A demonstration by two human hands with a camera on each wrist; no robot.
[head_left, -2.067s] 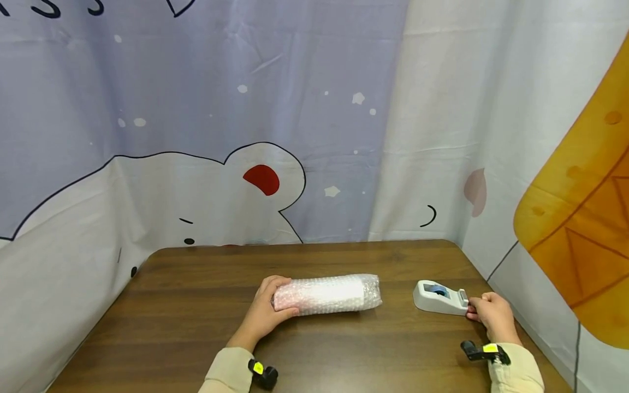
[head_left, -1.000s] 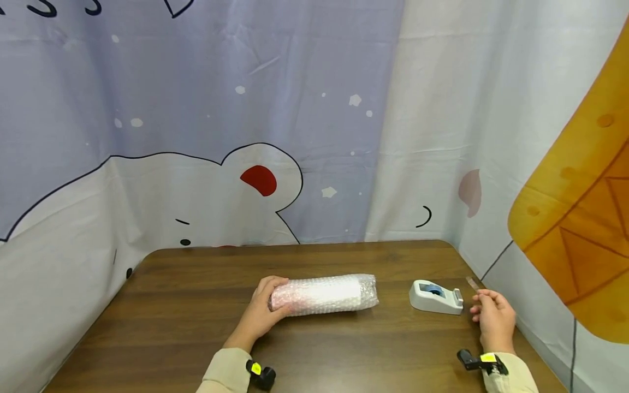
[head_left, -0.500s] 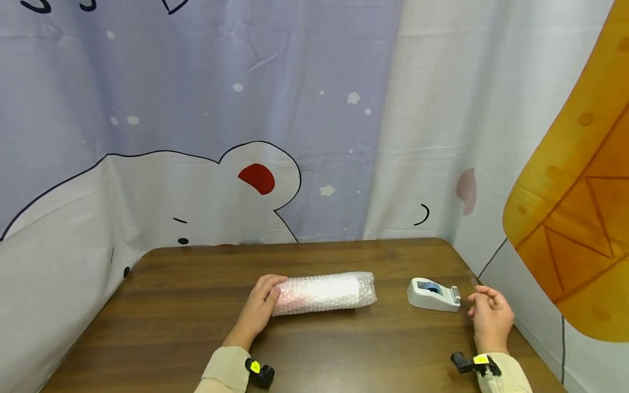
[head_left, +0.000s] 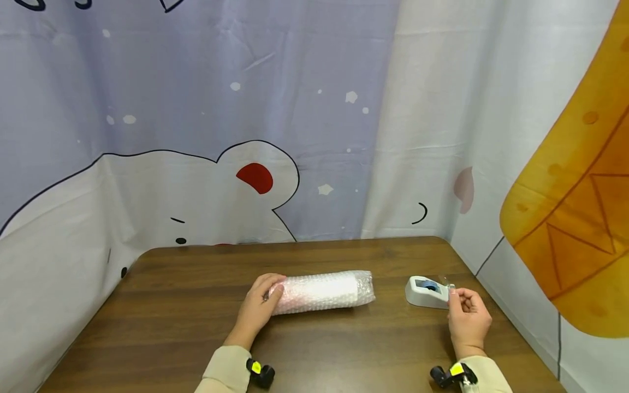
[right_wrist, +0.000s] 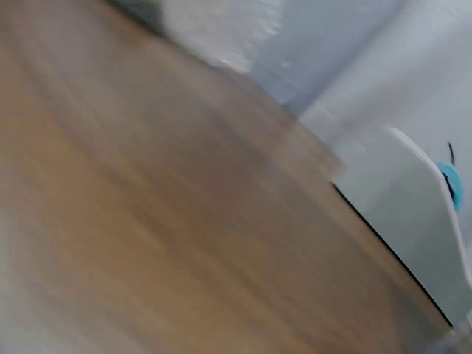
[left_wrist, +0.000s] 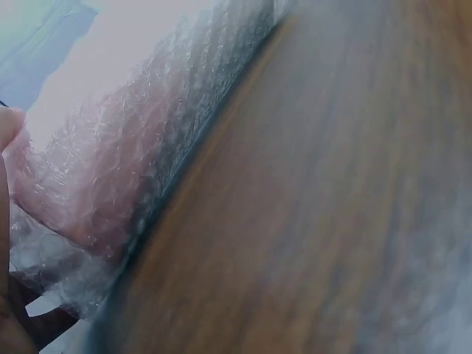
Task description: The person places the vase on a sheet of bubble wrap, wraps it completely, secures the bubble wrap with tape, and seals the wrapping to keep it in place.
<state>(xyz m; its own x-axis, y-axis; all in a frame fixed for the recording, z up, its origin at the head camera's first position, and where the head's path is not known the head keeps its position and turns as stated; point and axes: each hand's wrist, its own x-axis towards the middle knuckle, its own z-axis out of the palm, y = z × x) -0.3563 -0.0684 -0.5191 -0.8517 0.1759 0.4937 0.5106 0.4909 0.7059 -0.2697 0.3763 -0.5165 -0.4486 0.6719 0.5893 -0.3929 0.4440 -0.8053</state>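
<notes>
A white, pinkish roll-shaped package in bubble wrap (head_left: 324, 293) lies lengthwise on the table. My left hand (head_left: 254, 312) grips its left end, thumb on top and fingers at the far side; in the left wrist view, the wrap (left_wrist: 140, 133) bulges past the fingers. My right hand (head_left: 469, 322) pinches a short clear strip of tape (head_left: 444, 280) between thumb and index finger. That hand is at the cutter end of a white tape dispenser (head_left: 426, 293), overlapping it in the head view. The dispenser's side (right_wrist: 405, 214) shows in the right wrist view.
The brown wooden table (head_left: 344, 349) ends at a rounded far edge. Behind it and along the right hangs a printed curtain (head_left: 334, 136) with a white cartoon shape and an orange figure.
My right hand left the dispenser's cutter with a strip of tape, moved right, then came back left toward the dispenser. My left thumb shifted up onto the package's top; the package stays put.
</notes>
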